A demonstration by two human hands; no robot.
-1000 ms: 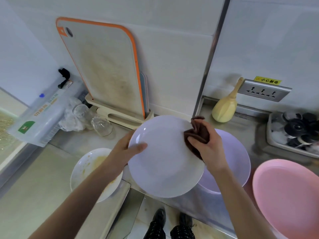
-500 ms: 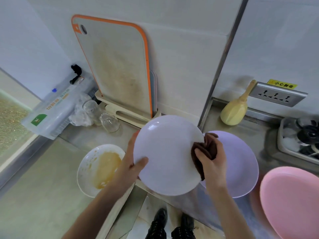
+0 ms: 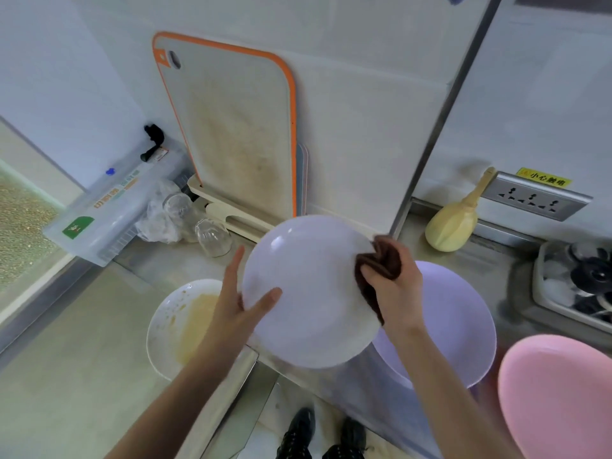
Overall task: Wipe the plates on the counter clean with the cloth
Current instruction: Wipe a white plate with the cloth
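Above the desk (image 3: 490,260), a left hand (image 3: 238,309) pinches the white plate (image 3: 308,293) by its rim, tilted, while the right hand (image 3: 394,293) grips the brown cloth (image 3: 377,263) against its edge; the plate looks light, rigid, smooth and likely slippery.

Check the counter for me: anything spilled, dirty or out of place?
One thing stands out: the white plate on the counter, below the left hand, carries yellowish smears and crumbs. The orange-edged cutting board against the wall looks stained. Nothing looks spilled.
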